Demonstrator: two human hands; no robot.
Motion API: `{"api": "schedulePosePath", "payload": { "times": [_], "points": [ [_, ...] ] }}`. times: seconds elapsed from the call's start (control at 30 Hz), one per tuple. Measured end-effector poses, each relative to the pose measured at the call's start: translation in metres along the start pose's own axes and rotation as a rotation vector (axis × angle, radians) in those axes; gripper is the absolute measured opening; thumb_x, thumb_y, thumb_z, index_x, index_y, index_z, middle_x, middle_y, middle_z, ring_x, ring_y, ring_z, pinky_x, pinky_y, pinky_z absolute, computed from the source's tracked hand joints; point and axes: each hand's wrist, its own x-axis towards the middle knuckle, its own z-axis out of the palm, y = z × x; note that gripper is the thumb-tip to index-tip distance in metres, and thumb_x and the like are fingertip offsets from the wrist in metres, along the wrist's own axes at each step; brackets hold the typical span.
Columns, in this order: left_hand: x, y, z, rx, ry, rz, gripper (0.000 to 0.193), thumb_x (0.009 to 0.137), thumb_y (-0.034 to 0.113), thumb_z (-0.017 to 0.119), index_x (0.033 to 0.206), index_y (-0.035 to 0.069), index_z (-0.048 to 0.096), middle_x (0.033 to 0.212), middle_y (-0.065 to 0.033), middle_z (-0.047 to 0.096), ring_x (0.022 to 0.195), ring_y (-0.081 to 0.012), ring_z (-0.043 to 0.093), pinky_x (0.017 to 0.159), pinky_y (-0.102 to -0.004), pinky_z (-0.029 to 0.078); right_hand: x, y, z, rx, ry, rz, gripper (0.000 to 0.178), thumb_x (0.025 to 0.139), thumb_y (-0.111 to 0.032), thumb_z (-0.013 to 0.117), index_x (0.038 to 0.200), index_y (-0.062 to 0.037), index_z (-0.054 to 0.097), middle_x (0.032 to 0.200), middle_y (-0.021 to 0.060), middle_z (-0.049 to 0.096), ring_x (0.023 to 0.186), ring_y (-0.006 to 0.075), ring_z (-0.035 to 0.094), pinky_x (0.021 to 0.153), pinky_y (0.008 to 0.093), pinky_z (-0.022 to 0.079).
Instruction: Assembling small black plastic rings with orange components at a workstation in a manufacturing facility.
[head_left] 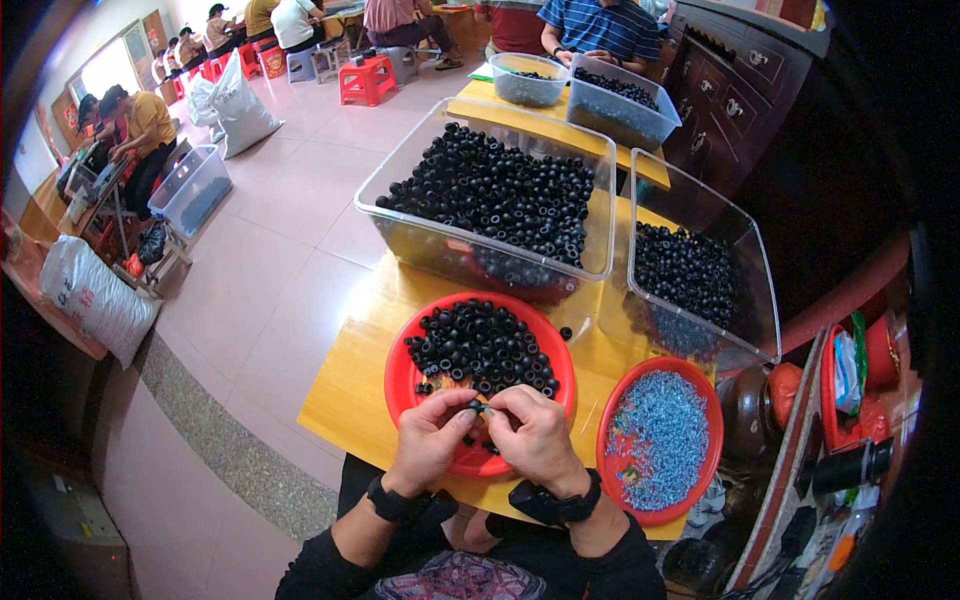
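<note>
Right by the person's tummy, two hands meet over a round red tray (pixel 396 370). The left hand (pixel 425 440) has its thumb and finger squeezed on a small black piece (pixel 474 405). The right hand (pixel 540 435) is pinched nearly closed too, at the other side of that same piece. I think both hands hold it because it is so little. Up over the tray, it would likely fall back in if it slipped.

Lots of black beads (pixel 480 345) sit in the tray, mostly at the far side. Just to the right, a red oval tray (pixel 655 517) holds tiny blue bits (pixel 665 435), maybe put there so the fingers can reach. Both trays are on a yellow table (pixel 330 395).

Behind them is a big see-through tub (pixel 480 241) of black beads, with a side tub (pixel 700 322) next to it. They look like the big store. Farther off, someone in a striped shirt (pixel 600 35) sits by more tubs, and other people sit past a red stool (pixel 367 82).

The fingertips hide most of the held piece. I can't tell if something tiny is pinched there too. The striped shirt person's head is cut off, and the faraway tables are too small to make out.
</note>
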Motion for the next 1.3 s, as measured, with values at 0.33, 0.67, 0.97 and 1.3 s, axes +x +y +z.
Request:
{"api": "schedulePosePath", "payload": {
  "times": [0.33,0.67,0.97,1.3],
  "points": [
    [-0.007,0.028,0.006,0.627,-0.08,0.443,0.022,0.076,-0.005,0.06,0.099,-0.004,0.059,0.083,-0.0112,0.059,0.074,-0.0191,0.059,0.067,-0.027,0.047,-0.004,0.002,-0.01,0.454,-0.162,0.37,0.004,0.079,-0.003,0.062,0.081,-0.0002,0.06,0.07,0.0012,0.061,0.063,0.0054,0.057,0.054,0.0223,0.046],
    [-0.014,0.048,0.006,0.694,-0.19,0.539,0.02,0.074,-0.007,0.061,0.093,-0.003,0.059,0.077,-0.0132,0.058,0.068,-0.0242,0.058,0.061,-0.0295,0.045,-0.001,-0.002,-0.015,0.846,-0.315,0.505,0.002,0.082,-0.003,0.06,0.084,-0.0011,0.06,0.073,0.0037,0.063,0.065,0.0086,0.061,0.056,0.0204,0.049],
    [-0.013,0.036,0.001,0.764,-0.158,0.554,0.019,0.073,-0.007,0.061,0.092,-0.004,0.059,0.075,-0.0139,0.057,0.067,-0.0244,0.058,0.06,-0.0297,0.046,-0.007,0.004,-0.003,0.408,-0.241,0.223,0.003,0.079,-0.003,0.06,0.078,-0.0002,0.058,0.071,0.0017,0.061,0.066,0.0062,0.057,0.057,0.0214,0.045],
    [-0.019,0.038,0.0,0.7,-0.191,0.578,0.023,0.071,-0.008,0.06,0.094,-0.001,0.06,0.086,-0.0113,0.055,0.079,-0.0225,0.054,0.069,-0.0296,0.044,-0.001,0.023,-0.012,1.037,-0.572,0.461,0.017,0.083,-0.005,0.06,0.098,0.0021,0.057,0.089,0.0042,0.061,0.082,0.0119,0.059,0.073,0.0242,0.049]
  ]
}}
